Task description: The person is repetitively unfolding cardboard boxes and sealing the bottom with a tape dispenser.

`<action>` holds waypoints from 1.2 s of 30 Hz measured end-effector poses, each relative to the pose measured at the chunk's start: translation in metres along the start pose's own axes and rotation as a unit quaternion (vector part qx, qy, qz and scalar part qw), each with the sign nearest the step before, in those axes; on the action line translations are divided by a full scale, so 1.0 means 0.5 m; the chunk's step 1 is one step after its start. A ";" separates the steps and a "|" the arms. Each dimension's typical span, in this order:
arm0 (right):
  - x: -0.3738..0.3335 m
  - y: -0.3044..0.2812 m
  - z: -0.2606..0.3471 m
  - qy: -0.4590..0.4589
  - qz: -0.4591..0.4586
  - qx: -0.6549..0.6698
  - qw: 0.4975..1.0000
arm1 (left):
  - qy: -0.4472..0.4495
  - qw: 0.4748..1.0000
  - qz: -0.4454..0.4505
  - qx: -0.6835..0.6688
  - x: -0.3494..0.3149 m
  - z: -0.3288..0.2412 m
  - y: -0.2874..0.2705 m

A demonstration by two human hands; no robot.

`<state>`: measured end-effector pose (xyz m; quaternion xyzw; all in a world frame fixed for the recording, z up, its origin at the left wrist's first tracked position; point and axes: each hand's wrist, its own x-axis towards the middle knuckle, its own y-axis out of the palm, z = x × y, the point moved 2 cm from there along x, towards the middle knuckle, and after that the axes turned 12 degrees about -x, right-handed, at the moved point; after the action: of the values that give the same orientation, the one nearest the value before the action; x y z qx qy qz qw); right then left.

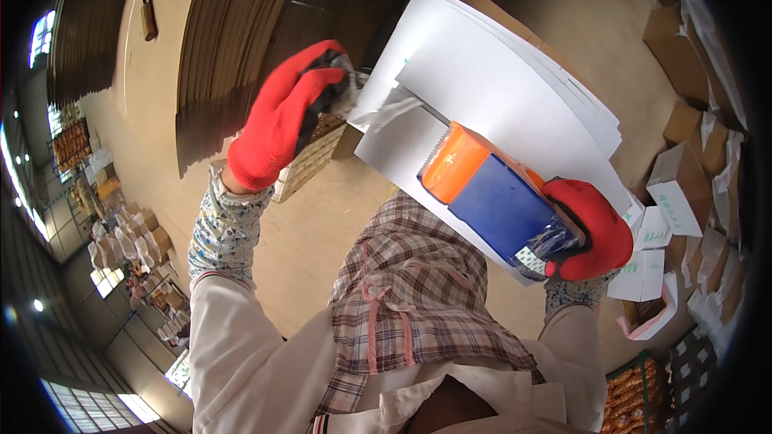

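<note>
My left hand [277, 116], in a red work glove with a dark palm, is closed on crumpled clear tape [392, 109] at the left edge of a stack of white cardboard sheets [490, 72]. In my right hand [599, 229], gloved the same way, is an orange and blue tape dispenser [490, 185], tilted over the near part of the white sheets. Its toothed edge faces left, toward the tape. The fingertips of my right hand are partly hidden behind the dispenser. Whether the tape strip still joins the dispenser is hard to make out.
Brown flattened cardboard [229, 48] stands stacked at the far left. Cardboard boxes [683, 48] and white cartons [641, 273] lie along the right side. A filled mesh sack [635, 398] sits at the lower right. More boxes [133, 241] are piled farther off at left.
</note>
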<state>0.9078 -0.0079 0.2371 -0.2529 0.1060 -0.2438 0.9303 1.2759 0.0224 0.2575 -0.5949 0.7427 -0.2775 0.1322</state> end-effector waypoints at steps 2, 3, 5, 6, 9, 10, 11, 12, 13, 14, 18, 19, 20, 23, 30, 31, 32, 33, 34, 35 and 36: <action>0.009 0.005 0.009 0.006 -0.043 -0.011 0.999 | 0.019 0.999 -0.021 0.015 0.001 0.002 0.007; 0.013 0.009 0.007 0.044 -0.033 -0.028 0.998 | 0.003 0.999 -0.010 -0.048 0.002 0.005 0.013; 0.021 0.014 0.001 0.087 -0.002 -0.012 0.996 | -0.016 0.993 0.002 -0.114 0.007 0.012 0.022; 0.025 0.016 -0.001 0.101 0.012 -0.016 0.995 | -0.131 0.983 -0.029 -0.126 0.013 0.032 0.025; 0.040 0.030 0.001 0.136 0.094 0.080 0.983 | -0.087 0.995 -0.054 0.007 0.028 0.076 0.030; 0.049 0.028 0.016 0.009 0.012 -0.074 0.997 | -0.051 0.991 -0.079 0.096 0.032 0.097 0.031; 0.056 0.032 0.030 -0.042 -0.032 -0.134 0.990 | -0.023 0.977 -0.104 0.182 0.034 0.119 0.031; 0.065 0.039 0.041 -0.059 -0.063 -0.168 0.982 | -0.088 0.985 -0.087 0.119 0.035 0.150 0.031; 0.075 0.047 0.052 -0.052 -0.072 -0.174 0.981 | -0.076 0.985 -0.076 0.134 0.032 0.171 0.037; 0.087 0.055 0.052 0.059 -0.074 -0.086 0.992 | -0.067 0.984 -0.093 0.136 0.029 0.191 0.038; 0.131 0.089 0.053 0.217 -0.055 0.042 0.974 | -0.074 0.979 -0.106 0.157 0.012 0.246 0.087; 0.139 0.097 0.049 0.249 -0.033 0.110 0.962 | -0.076 0.970 -0.140 0.181 0.006 0.256 0.103; 0.146 0.101 0.047 0.242 -0.017 0.073 0.967 | -0.079 0.968 -0.144 0.188 0.001 0.265 0.132; 0.156 0.098 0.049 0.127 -0.016 -0.072 0.989 | -0.114 0.991 -0.017 0.072 -0.027 0.296 0.209; 0.175 0.070 0.064 0.170 -0.037 -0.009 0.985 | -0.230 0.959 -0.089 -0.139 -0.060 0.273 0.219; 0.177 0.078 0.055 0.291 0.013 0.111 0.950 | -0.279 0.913 -0.045 -0.295 -0.055 0.255 0.241; 0.182 0.079 0.053 0.265 0.026 0.113 0.957 | -0.295 0.929 -0.100 -0.199 -0.048 0.243 0.238; 0.179 0.082 0.049 0.252 0.026 0.110 0.961 | -0.261 0.950 -0.103 -0.137 -0.040 0.223 0.250; 0.169 0.083 0.042 0.238 0.062 0.157 0.956 | -0.335 0.917 -0.075 -0.204 -0.038 0.220 0.256; 0.150 0.080 0.036 0.207 0.064 0.204 0.955 | -0.326 0.896 -0.129 -0.271 -0.035 0.211 0.262; 0.116 0.068 0.034 0.123 0.043 0.126 0.984 | -0.328 0.882 -0.141 -0.309 -0.031 0.210 0.266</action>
<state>0.9768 -0.0047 0.2297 -0.0973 0.1986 -0.2445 0.9441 1.2275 0.0290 0.0945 -0.7608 0.6135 0.1610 0.1373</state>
